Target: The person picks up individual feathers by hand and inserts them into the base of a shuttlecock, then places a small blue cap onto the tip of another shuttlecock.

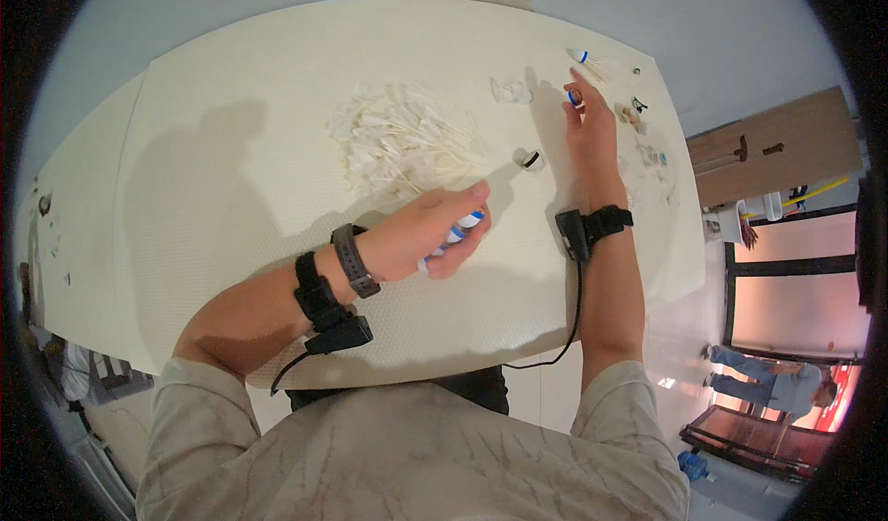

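My left hand [421,234], with a dark watch strap at its wrist, is closed around several shuttlecock heads [455,233]. They are white and rounded, with blue bands, and sit in a row between thumb and fingers. Farther off to the right, my right hand [592,131] pinches a single blue-banded shuttlecock head [574,98] at its fingertips. Just beyond it lies a shuttlecock [585,57] with a white-and-blue head and pale thin feathers. A heap of loose white feathers [402,142] spreads over the table beyond my left hand.
On the white table [250,68], a small round black-and-white object [531,159] lies between my hands. Clear plastic-like pieces [511,90] and small scraps [652,156] are at the right. A cable [555,355] runs from my right wrist device. Another person [772,384] is at the far right.
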`<state>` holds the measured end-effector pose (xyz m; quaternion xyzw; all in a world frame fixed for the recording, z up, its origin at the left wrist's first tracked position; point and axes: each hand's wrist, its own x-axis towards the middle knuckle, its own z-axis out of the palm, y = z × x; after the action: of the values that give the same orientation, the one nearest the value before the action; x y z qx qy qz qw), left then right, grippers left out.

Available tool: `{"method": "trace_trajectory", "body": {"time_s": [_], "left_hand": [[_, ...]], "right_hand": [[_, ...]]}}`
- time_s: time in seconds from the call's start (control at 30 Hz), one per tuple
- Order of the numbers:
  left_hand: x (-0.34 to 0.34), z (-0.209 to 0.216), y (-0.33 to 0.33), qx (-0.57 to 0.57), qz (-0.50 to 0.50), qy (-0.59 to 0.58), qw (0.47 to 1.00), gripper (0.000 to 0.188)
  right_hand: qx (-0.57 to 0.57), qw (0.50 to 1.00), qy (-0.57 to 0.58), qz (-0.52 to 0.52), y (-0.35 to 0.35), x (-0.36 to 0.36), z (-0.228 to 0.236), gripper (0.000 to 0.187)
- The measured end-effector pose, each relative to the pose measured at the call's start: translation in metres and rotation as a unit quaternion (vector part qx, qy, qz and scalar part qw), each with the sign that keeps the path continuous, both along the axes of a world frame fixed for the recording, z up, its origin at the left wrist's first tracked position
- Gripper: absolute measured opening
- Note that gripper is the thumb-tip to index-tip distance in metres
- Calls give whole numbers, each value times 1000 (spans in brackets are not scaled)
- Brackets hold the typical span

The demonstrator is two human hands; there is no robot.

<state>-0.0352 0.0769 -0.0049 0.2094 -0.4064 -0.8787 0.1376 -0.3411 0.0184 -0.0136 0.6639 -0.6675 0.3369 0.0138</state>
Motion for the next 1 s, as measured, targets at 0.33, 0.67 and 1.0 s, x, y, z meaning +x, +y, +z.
{"method": "trace_trajectory", "body": {"time_s": [0.33, 0.67, 1.0], "left_hand": [[-1, 1, 2, 8, 33, 22, 999, 59], [-1, 2, -1, -32, 43, 29, 998, 56], [-6, 6, 3, -19, 83, -12, 996, 49]], "right_hand": [[279, 760, -415, 415, 43, 88, 50, 27], [278, 814, -333, 387, 47, 90, 56, 28], [270, 836, -312, 363, 44, 92, 57, 28]]}}
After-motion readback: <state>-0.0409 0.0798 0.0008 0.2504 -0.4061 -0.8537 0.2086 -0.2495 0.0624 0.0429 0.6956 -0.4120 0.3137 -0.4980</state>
